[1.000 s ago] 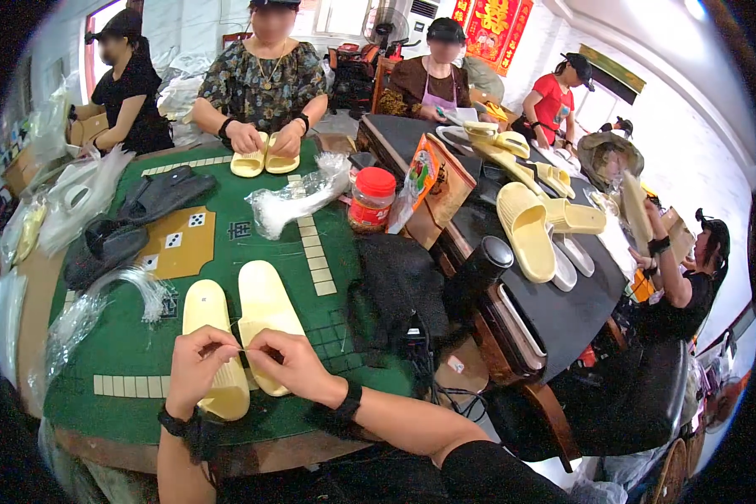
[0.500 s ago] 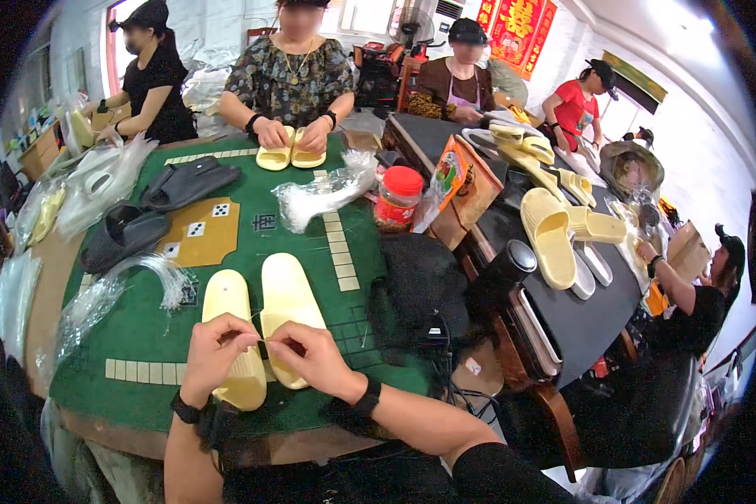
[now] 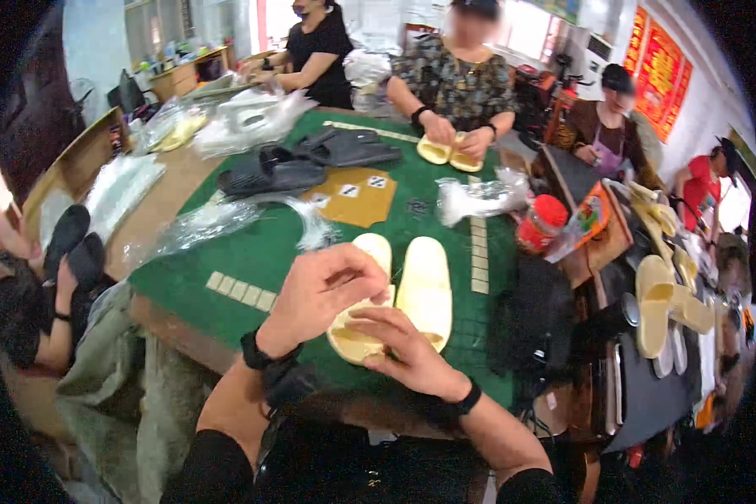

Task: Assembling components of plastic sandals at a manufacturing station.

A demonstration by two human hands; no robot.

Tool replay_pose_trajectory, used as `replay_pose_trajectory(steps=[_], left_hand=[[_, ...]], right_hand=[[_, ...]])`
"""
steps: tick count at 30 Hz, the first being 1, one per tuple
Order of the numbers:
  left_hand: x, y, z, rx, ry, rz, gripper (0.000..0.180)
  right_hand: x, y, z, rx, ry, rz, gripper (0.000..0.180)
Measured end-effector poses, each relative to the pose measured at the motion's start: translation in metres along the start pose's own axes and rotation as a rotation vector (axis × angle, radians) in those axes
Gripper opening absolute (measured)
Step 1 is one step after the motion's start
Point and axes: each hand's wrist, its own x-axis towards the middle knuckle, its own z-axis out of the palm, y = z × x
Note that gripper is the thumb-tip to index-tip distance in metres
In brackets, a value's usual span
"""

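A pair of pale yellow slippers lies toe-away on the green table mat (image 3: 214, 244) in front of me. Over the left slipper (image 3: 373, 249) hovers my left hand (image 3: 328, 290), its fingers curled to the thumb; what they pinch, if anything, is too small to make out. My right hand (image 3: 412, 353) is at the strap and heel end of that pair, fingers stretched out and thumb apart, with nothing seen in it. The right slipper (image 3: 426, 286) lies beside, its heel partly behind my right hand. Both my wrists wear black bands.
Beyond lie dark slippers (image 3: 269, 175), a bundle of clear plastic strands (image 3: 218, 220) and a red-lidded jar (image 3: 543, 223). A black bag (image 3: 529, 311) is at right. More yellow slippers (image 3: 653, 307) cover the side table. Co-workers sit around; one across handles yellow slippers (image 3: 435, 149).
My view has swung left, bringing in a co-worker with dark slippers at the left edge. My hands, earlier pinched together between the slippers, are now apart; the right one has opened.
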Motion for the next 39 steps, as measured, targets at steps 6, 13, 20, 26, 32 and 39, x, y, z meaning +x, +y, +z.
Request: replay_pose_trajectory(steps=[6, 13, 20, 26, 32, 39], left_hand=[[0.022, 0.024, -0.015, 0.088, 0.091, 0.154, 0.011], [0.041, -0.069, -0.03, 0.588, -0.021, -0.038, 0.025], [0.017, -0.116, 0.033, 1.122, -0.204, 0.011, 0.044], [-0.012, -0.09, 0.034, 1.076, -0.32, 0.107, 0.048], [-0.037, -0.046, -0.119, 1.415, 0.03, 0.205, 0.036], [-0.074, -0.004, -0.214, 1.418, 0.416, 0.085, 0.039]], right_hand=[[-0.015, -0.044, -0.011, 0.437, -0.251, 0.195, 0.018], [-0.076, -0.095, -0.071, 0.305, 0.626, 0.248, 0.026], [-0.154, -0.094, -0.084, 0.137, 1.04, 0.275, 0.029], [-0.162, -0.11, -0.073, 0.121, 1.039, 0.367, 0.036], [-0.177, -0.107, -0.087, -0.075, 0.913, 0.397, 0.038], [-0.173, -0.109, -0.088, -0.156, 0.872, 0.388, 0.037]])
